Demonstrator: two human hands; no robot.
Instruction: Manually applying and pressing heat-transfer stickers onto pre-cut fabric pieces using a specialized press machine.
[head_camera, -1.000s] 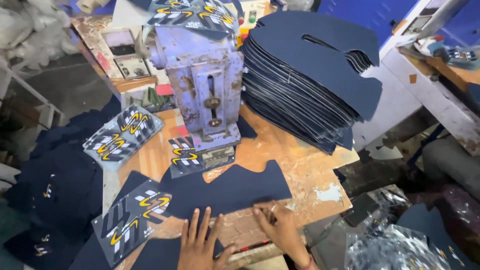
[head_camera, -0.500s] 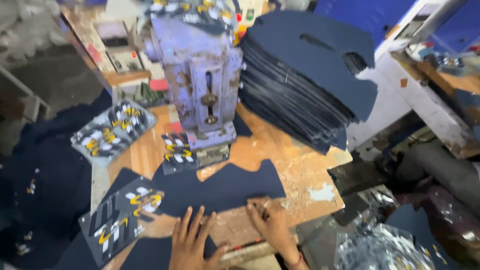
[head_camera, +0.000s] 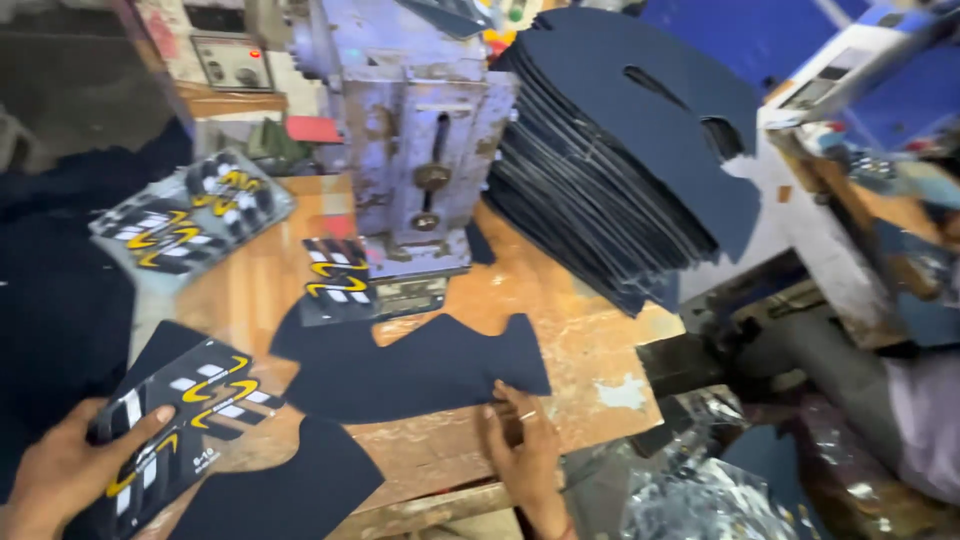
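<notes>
Left hand (head_camera: 65, 470) grips a stack of printed pieces (head_camera: 175, 425) at the lower left edge of the worktop (head_camera: 560, 330), thumb pressed on top — dark cut shapes with yellow swooshes and white bars. Right hand (head_camera: 522, 440) lies flat with fingers spread, holding nothing, fingertips on the lower edge of a plain navy cut panel (head_camera: 420, 365) lying flat mid-worktop. Three more printed lots show: two by the left edge (head_camera: 190, 220) and one at the foot of the grey press machine (head_camera: 335, 280). One tall pile of navy panels (head_camera: 630, 150) leans right of the machine (head_camera: 415, 130).
</notes>
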